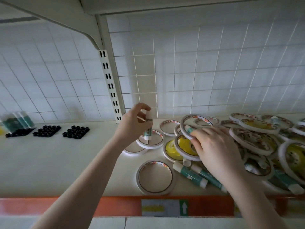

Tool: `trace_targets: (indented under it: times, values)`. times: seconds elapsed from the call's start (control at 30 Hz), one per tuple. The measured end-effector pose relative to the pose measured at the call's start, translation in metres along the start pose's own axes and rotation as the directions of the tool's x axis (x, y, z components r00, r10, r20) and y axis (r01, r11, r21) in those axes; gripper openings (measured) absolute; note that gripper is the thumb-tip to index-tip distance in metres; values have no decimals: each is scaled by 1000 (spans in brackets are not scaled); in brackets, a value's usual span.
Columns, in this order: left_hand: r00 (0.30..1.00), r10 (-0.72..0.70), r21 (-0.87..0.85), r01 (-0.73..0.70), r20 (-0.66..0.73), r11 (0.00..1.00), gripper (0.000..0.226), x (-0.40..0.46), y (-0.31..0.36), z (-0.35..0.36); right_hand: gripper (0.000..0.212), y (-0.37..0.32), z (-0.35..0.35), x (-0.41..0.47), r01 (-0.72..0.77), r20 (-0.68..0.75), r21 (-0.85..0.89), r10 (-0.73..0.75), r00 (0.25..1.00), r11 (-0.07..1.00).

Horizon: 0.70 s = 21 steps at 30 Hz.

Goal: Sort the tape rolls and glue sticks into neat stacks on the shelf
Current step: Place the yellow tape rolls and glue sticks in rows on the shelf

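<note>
Retail shop, stationery section. Evidence: gondola-type metal shelf (49,162) w/ slotted upright (109,86) and bracket (77,28) carrying an upper shelf; wire grid back panel (214,71); orange price strip (99,206) along front edge w/ a label (165,207), text blurred. Stock in bulk: many identical tape rolls (252,140) heaped at right, glue sticks (189,173) among them, black multi-packs (76,132) in a row at left.

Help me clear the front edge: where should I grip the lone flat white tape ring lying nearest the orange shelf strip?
Probably pinch the white tape ring at its left rim from above, thumb outside, fingers in the open centre; glue sticks crowd its right.
</note>
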<state>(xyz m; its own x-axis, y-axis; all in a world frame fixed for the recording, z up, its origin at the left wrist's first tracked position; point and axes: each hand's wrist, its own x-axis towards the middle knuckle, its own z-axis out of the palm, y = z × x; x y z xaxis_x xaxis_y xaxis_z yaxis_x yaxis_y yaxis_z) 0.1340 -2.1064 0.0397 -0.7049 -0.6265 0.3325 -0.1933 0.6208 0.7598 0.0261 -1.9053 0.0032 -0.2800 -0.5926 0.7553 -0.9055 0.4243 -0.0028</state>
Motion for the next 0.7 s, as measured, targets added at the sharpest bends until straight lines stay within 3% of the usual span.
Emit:
trace_targets:
  times: [0.37, 0.7]
  values:
    - [972, -62, 42, 73, -227, 996, 34, -59, -50, -112, 17, -98, 28, 25, 106, -51, 125, -100, 994, 986]
    - [939, -36, 74, 66, -343, 995, 45, -90, -149, -255, 22, -255, 75, 55, 136, -12, 198, -136, 991, 971]
